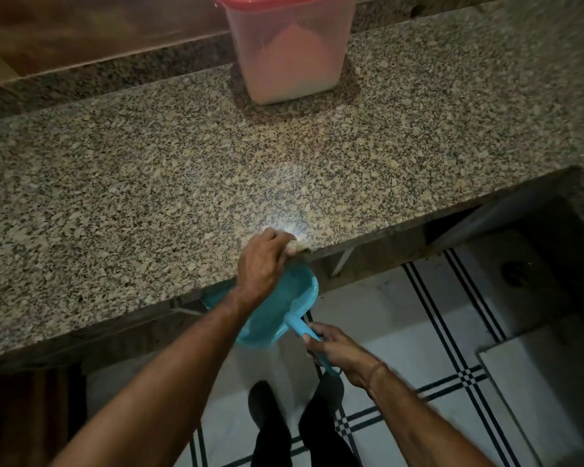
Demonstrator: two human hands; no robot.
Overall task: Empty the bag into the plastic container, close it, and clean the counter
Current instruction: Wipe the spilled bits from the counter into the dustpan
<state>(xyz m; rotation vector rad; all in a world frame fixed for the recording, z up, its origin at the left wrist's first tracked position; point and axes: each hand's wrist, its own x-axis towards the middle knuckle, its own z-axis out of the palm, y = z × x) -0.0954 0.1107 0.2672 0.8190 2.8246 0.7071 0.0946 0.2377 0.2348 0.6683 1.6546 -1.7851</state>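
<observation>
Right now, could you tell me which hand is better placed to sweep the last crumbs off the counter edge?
Left: the left hand holds the small cloth at the granite counter edge; the right hand grips the blue plastic dustpan.

Below the table edge lies a white tiled floor [402, 335] crossed by dark double lines that meet in small checkered squares; a dark recessed sink [533, 264] with a round drain sits at the right; a wooden surface [64, 25] runs along the far upper left; black shoes [267, 419] stand on the floor.
</observation>
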